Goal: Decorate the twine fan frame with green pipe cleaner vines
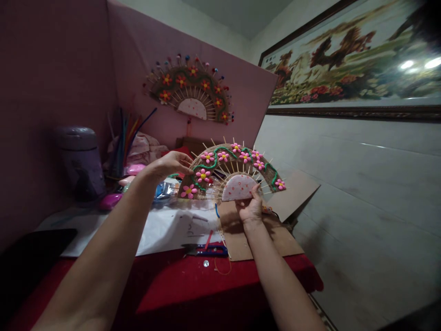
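Observation:
I hold up a handmade fan point(237, 171) of wooden sticks, with brown weave, a green wavy cord, pink flowers and a pale dotted half-disc at its base. My right hand point(251, 208) grips the fan from below at that half-disc. My left hand point(168, 164) pinches the fan's upper left rim near a pink flower. The fan stands upright above the table, facing me.
A similar fan point(191, 91) with orange flowers hangs on the pink board behind. On the red table point(193, 285) lie blue-handled scissors point(210, 250), white paper point(165, 230) and brown cardboard point(255, 234). A purple jar point(80, 161) and coloured pipe cleaners point(126, 133) stand at back left.

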`<act>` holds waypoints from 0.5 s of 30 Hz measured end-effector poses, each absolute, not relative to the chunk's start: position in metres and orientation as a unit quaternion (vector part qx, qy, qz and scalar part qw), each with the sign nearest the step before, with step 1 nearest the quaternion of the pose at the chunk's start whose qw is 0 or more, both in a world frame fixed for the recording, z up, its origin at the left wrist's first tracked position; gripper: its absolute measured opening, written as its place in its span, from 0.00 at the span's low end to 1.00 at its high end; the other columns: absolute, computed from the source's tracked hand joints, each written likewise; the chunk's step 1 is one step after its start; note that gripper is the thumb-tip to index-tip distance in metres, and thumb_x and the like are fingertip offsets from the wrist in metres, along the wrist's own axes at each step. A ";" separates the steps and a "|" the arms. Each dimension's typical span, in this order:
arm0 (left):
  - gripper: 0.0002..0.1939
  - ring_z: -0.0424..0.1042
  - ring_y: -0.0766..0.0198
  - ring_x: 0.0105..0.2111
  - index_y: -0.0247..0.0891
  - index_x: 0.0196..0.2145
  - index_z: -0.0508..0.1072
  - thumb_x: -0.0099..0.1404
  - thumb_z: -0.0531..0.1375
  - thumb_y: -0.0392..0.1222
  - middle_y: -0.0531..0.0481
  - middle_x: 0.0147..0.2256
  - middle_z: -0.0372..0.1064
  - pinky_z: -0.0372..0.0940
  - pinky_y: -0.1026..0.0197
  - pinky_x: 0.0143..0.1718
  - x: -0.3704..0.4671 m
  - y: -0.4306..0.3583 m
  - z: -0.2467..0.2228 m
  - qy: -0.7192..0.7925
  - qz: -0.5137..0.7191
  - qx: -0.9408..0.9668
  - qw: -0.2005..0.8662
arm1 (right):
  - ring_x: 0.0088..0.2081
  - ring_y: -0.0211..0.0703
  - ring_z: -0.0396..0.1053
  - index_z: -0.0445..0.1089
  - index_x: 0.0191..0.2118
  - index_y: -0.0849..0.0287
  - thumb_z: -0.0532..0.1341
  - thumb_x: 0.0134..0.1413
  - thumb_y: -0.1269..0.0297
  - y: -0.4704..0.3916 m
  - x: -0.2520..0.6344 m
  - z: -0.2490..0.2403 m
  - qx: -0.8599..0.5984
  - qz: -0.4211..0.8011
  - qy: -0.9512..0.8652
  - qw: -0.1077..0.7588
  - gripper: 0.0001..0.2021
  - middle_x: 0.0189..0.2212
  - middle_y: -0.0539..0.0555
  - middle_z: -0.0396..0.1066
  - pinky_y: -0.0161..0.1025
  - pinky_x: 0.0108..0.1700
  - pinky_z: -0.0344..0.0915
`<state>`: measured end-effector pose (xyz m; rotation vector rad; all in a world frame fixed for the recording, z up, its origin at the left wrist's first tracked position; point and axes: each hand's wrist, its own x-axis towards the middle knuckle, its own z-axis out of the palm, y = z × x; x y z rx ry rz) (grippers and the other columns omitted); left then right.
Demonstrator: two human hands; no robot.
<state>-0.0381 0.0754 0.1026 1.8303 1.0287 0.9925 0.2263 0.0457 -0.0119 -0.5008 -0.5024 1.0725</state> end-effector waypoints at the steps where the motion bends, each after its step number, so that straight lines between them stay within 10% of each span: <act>1: 0.19 0.69 0.64 0.28 0.32 0.30 0.75 0.36 0.69 0.39 0.50 0.28 0.73 0.63 0.60 0.33 -0.038 0.075 0.103 0.407 0.392 0.720 0.403 | 0.28 0.38 0.71 0.71 0.37 0.57 0.65 0.45 0.49 0.046 0.226 -0.012 -0.231 0.500 -0.234 0.801 0.18 0.30 0.49 0.76 0.33 0.24 0.66; 15: 0.24 0.70 0.62 0.32 0.34 0.35 0.73 0.36 0.69 0.36 0.47 0.34 0.73 0.63 0.60 0.34 -0.043 0.074 0.104 0.374 0.359 0.734 0.438 | 0.27 0.38 0.71 0.71 0.34 0.57 0.65 0.44 0.48 0.042 0.223 -0.007 -0.247 0.491 -0.231 0.803 0.17 0.28 0.48 0.76 0.33 0.25 0.68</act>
